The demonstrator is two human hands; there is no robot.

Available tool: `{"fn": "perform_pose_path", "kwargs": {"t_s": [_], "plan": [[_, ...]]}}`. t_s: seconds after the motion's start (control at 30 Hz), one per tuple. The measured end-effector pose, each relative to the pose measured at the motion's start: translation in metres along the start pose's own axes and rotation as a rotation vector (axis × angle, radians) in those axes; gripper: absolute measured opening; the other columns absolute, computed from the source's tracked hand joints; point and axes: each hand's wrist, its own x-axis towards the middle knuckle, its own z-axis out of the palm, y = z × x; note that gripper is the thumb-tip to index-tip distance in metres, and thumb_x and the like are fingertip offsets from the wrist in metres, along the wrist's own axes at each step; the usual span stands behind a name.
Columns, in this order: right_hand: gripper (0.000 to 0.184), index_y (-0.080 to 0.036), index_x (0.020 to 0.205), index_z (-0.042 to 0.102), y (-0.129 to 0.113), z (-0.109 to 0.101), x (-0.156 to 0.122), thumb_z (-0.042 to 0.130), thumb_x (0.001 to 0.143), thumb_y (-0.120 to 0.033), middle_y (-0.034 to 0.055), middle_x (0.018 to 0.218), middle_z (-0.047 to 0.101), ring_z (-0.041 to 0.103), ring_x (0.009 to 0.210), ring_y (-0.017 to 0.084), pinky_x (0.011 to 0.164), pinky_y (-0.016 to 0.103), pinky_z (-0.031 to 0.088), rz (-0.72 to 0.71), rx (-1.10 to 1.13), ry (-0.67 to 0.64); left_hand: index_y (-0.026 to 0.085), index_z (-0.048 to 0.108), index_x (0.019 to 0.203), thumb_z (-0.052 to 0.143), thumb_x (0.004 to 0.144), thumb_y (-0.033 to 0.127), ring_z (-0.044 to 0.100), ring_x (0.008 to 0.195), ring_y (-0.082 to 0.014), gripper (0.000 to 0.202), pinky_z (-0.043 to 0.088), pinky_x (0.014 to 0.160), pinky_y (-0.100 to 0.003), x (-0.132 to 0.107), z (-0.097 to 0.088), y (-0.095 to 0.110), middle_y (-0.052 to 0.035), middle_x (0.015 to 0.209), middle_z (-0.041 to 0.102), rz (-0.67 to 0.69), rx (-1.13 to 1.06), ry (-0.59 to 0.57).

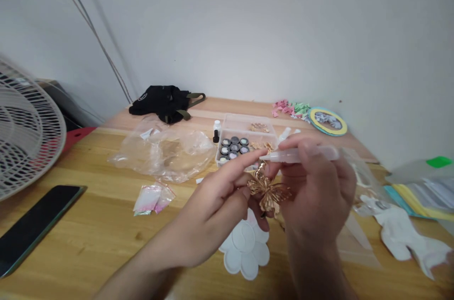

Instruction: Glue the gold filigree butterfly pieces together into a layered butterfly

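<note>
My left hand (213,208) pinches a gold metal butterfly ornament (268,192) above the wooden table, its index finger stretched toward a nozzle tip. My right hand (317,196) is wrapped round a clear plastic squeeze bottle (301,153) held level, its tip pointing left over the ornament. Under both hands lies a white flower-shaped palette (244,248).
A clear box (248,141) with small round jars and gold pieces stands behind, next to small bottles (216,131). Crumpled plastic bag (166,151), glitter packets (153,198), phone (33,224), fan (24,134) on the left. Black strap bag (165,101), paper scraps, round disc (328,121), folders (422,191), white cloth at right.
</note>
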Motion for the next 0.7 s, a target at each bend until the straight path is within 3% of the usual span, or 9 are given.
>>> {"fn": "perform_pose_path", "kwargs": {"t_s": [0.3,0.7], "plan": [[0.018,-0.022,0.072,0.068,-0.0006,0.0005,-0.0002,0.059,0.087,-0.027,-0.0029,0.050,0.061,0.053,0.039,0.011,0.031,0.021,0.038,0.005,0.000,0.007,0.028,0.041,0.140,0.037,0.097,0.010,0.066,0.070,-0.0138,0.048,0.050,0.063,-0.026,-0.0006,0.0004,0.0004,0.0002,0.079,0.068,0.012,0.009,-0.005],[0.017,-0.023,0.073,0.068,-0.0010,0.0001,-0.0006,0.059,0.087,-0.027,-0.0030,0.051,0.062,0.051,0.037,0.011,0.029,0.021,0.034,0.013,0.008,-0.003,0.027,0.040,0.142,0.036,0.096,0.010,0.066,0.069,-0.0142,0.049,0.049,0.063,-0.027,0.0009,-0.0002,0.0003,-0.0006,0.079,0.068,0.012,-0.004,-0.004]]}}
